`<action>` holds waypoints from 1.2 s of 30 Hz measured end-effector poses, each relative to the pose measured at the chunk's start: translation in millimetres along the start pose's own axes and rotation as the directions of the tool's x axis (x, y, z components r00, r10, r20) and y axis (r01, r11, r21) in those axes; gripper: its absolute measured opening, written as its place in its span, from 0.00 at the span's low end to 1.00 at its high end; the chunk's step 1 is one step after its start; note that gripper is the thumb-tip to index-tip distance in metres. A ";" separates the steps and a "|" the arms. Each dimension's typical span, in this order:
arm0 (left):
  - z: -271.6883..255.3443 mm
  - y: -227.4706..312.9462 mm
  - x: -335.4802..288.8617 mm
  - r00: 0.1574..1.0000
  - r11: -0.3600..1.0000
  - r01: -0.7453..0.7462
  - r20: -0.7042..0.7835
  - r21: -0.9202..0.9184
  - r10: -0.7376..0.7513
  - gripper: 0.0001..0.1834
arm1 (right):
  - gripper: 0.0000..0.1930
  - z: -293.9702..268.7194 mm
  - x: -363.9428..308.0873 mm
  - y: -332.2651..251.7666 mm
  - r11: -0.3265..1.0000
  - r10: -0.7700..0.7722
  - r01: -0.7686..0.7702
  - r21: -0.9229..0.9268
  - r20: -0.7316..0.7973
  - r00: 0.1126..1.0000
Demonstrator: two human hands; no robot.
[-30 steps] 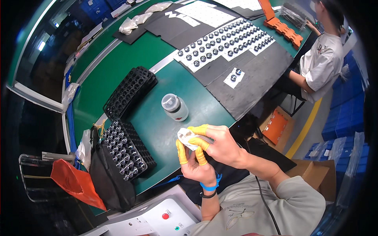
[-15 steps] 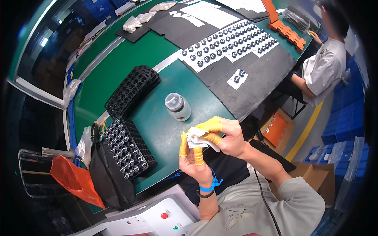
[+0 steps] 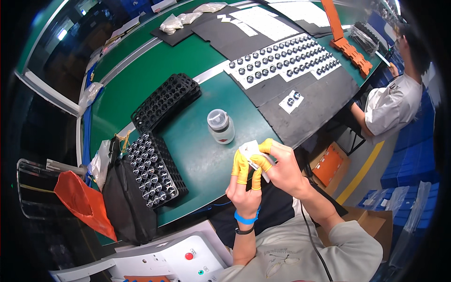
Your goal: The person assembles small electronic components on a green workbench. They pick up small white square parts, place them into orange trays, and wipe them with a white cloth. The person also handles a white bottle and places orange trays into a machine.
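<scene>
My left hand (image 3: 244,191) and my right hand (image 3: 284,168) are together over the near edge of the green table, both with yellow finger cots. A crumpled white cloth (image 3: 250,149) is pinched in my right fingers and pressed against a small flat white plate, which my left fingers grip from the other side. Cloth and fingers hide most of the plate. Just beyond my hands stands a clear-capped bottle (image 3: 221,127) on the table.
Black trays (image 3: 166,101) are stacked on the left, and another black tray (image 3: 151,170) holds rows of shiny round knobs. White cards with dark knobs (image 3: 284,57) cover the black mat (image 3: 319,101). An orange bag (image 3: 84,202) hangs at lower left. A person (image 3: 397,101) sits at right.
My left hand has turned and its fingers have closed over the white plate and cloth, covering the plate's holed face. The whole view has shifted slightly.
</scene>
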State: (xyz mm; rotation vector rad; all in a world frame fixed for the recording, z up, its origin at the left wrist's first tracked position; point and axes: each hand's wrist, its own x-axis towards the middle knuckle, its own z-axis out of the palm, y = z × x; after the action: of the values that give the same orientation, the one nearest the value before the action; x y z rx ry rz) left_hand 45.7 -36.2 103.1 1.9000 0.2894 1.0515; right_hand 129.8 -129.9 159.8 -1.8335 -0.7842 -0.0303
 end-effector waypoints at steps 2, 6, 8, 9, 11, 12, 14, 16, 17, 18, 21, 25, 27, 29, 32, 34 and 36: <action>-0.1 -2.5 1.1 0.998 0.999 -0.048 0.038 0.025 0.047 0.26 | 0.09 -4.7 0.4 2.2 1.000 0.029 -0.029 0.006 -0.023 0.999; 6.0 8.1 -1.9 0.951 0.756 0.290 0.089 -0.587 -0.296 0.28 | 0.06 -18.6 4.2 9.5 0.961 0.136 -0.114 0.251 -0.073 0.988; -0.3 13.7 1.9 0.903 0.531 0.387 0.195 -0.754 -0.382 0.29 | 0.06 -22.1 4.5 17.6 0.914 0.219 -0.134 0.384 -0.186 0.958; -2.4 13.6 3.3 0.875 0.399 0.426 0.256 -0.812 -0.412 0.29 | 0.07 -23.6 5.1 24.2 0.881 0.229 -0.111 0.460 -0.210 0.950; -5.1 9.8 0.3 0.865 0.309 0.446 0.314 -0.840 -0.392 0.30 | 0.09 -25.9 -1.0 25.2 0.864 0.222 -0.071 0.498 -0.250 0.943; -5.5 7.2 -0.9 0.860 0.264 0.455 0.343 -0.851 -0.377 0.31 | 0.10 -26.4 -2.7 19.4 0.842 0.225 -0.061 0.536 -0.245 0.943; -9.3 2.4 -3.1 0.844 0.169 0.473 0.390 -0.865 -0.370 0.32 | 0.11 -23.1 -7.5 23.2 0.842 0.152 0.006 0.539 -0.249 0.956; -11.2 -1.6 -7.4 0.841 0.068 0.468 0.420 -0.881 -0.341 0.31 | 0.11 -16.2 -11.5 27.8 0.782 0.135 0.051 0.621 -0.249 0.959; -10.9 -2.1 -9.6 0.846 0.026 0.455 0.424 -0.890 -0.323 0.32 | 0.12 -16.7 -14.7 25.5 0.761 0.164 0.003 0.648 -0.197 0.967; -11.7 -2.5 -11.3 0.853 -0.013 0.441 0.424 -0.897 -0.305 0.32 | 0.12 -16.7 -17.2 20.6 0.736 0.190 -0.045 0.675 -0.143 0.971; -12.4 -5.1 -17.7 0.874 -0.032 0.408 0.401 -0.912 -0.274 0.35 | 0.13 -13.6 -21.2 16.0 0.693 0.178 -0.071 0.718 -0.075 0.981; -13.0 -2.3 -16.8 0.882 0.018 0.406 0.387 -0.914 -0.269 0.38 | 0.14 -9.0 -23.1 -0.3 0.657 0.198 -0.039 0.753 -0.122 0.972; -16.0 4.1 -17.6 0.871 0.195 0.445 0.371 -0.874 -0.323 0.43 | 0.14 -9.2 -23.2 -6.0 0.666 0.160 0.026 0.745 -0.178 0.971; -13.1 6.1 -17.3 0.897 0.278 0.402 0.315 -0.873 -0.309 0.44 | 0.12 -10.7 -26.2 -2.4 0.712 0.120 0.060 0.700 -0.205 0.972; -11.9 14.0 -15.2 0.907 0.402 0.390 0.269 -0.829 -0.325 0.43 | 0.12 -20.4 -26.1 9.8 0.905 -0.129 0.209 0.370 -0.229 0.965; -12.7 10.5 -20.7 0.924 0.409 0.357 0.253 -0.840 -0.287 0.40 | 0.15 -20.2 -17.9 -0.5 0.944 -0.292 0.315 0.100 -0.199 0.936; -9.1 9.4 -22.8 0.931 0.483 0.333 0.201 -0.810 -0.304 0.39 | 0.19 -16.4 -16.5 -2.3 0.928 -0.371 0.365 -0.072 -0.122 0.921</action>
State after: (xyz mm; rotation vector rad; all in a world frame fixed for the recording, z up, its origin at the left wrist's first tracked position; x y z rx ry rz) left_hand 22.9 -48.9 100.2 0.9125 0.0735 0.6907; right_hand 121.3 -151.5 162.2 -1.6845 -1.0303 -0.4142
